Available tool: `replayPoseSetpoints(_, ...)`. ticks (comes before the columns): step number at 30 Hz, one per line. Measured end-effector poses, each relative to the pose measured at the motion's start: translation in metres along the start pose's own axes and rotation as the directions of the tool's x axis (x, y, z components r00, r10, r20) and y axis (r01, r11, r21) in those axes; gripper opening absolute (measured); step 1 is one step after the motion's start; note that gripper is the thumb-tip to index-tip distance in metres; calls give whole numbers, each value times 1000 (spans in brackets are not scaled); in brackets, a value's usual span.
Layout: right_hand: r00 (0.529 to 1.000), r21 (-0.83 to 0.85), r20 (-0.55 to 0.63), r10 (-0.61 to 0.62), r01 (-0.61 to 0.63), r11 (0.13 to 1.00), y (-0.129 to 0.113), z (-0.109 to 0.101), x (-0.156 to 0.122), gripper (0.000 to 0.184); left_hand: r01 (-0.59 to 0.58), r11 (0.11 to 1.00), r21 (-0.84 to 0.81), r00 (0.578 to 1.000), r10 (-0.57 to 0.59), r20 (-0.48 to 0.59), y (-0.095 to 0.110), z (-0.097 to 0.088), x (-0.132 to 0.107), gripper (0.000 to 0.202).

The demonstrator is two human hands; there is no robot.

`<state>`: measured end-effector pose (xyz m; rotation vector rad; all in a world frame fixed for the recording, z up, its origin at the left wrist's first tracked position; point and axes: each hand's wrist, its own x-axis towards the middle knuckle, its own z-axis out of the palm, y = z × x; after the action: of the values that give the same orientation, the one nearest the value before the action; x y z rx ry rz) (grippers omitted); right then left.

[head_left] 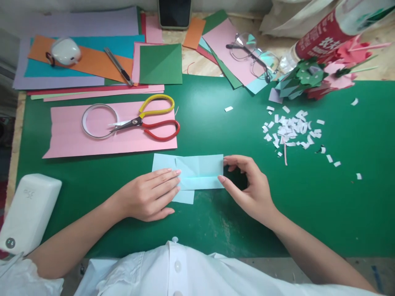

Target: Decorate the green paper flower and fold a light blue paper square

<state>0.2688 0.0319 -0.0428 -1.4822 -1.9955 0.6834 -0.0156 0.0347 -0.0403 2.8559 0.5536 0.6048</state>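
A light blue sheet of paper (197, 169), partly folded, lies on the green cutting mat (216, 115) in front of me. My left hand (148, 195) lies flat on the sheet's left part, fingers stretched out and pressing it down. My right hand (249, 185) pinches the sheet's right edge between thumb and fingertips.
Scissors with yellow and red handles (148, 119) and a tape ring (99, 120) rest on a pink sheet (77, 142). Coloured papers, a craft knife (119, 65), glasses (251, 55), paper flowers (311, 74), white scraps (291, 129) and a white device (27, 211) surround the mat.
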Motion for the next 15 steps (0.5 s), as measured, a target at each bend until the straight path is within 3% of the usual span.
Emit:
replayPoseSetpoints(4, 999, 238, -1, 44, -43, 970, 1, -1, 1, 31, -4, 1000, 30, 1000, 3, 18, 1, 1, 1, 36)
replayPoseSetpoints(9, 980, 165, 53, -191, 180, 970, 1, -5, 5, 21, -4, 997, 79, 1000, 5, -7, 1, -1, 2, 32)
replayPoseSetpoints(12, 993, 201, -7, -115, 114, 973, 1, -7, 3, 21, -17, 996, 90, 997, 24, -74, 2, 0, 0, 27)
replayPoseSetpoints(15, 998, 327, -44, -38, 51, 944, -2, -5, -1, 18, 56, 998, 10, 989, -55, -137, 5, 4, 0, 25)
